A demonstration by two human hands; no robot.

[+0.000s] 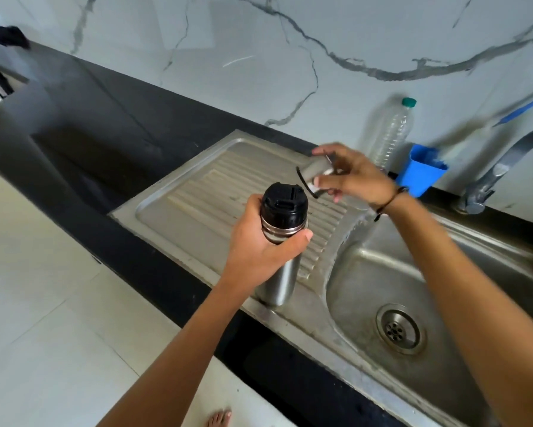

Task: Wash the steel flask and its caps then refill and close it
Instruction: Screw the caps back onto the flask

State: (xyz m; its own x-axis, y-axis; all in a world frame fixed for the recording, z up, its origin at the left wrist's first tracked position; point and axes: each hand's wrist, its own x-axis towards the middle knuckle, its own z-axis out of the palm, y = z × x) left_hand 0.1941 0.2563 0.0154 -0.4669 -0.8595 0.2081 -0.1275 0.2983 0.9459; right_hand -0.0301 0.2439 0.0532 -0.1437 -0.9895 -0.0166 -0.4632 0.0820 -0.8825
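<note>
Outer cap off, flask standing on the drainboard

My left hand point(263, 241) wraps the steel flask point(279, 272) below its black inner cap point(284, 204); right-hand fingers point(322, 181) pinch the blurred steel cap point(316, 172) at one o'clock; smooth steel, slippery wet, so I'd grip mid-body; contents hidden.

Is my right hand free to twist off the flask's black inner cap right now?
Probably not: the right hand already holds the steel outer cap. The black inner cap itself is uncovered.

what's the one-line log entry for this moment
left hand grips flask | right hand holds outer cap | inner cap on
</note>
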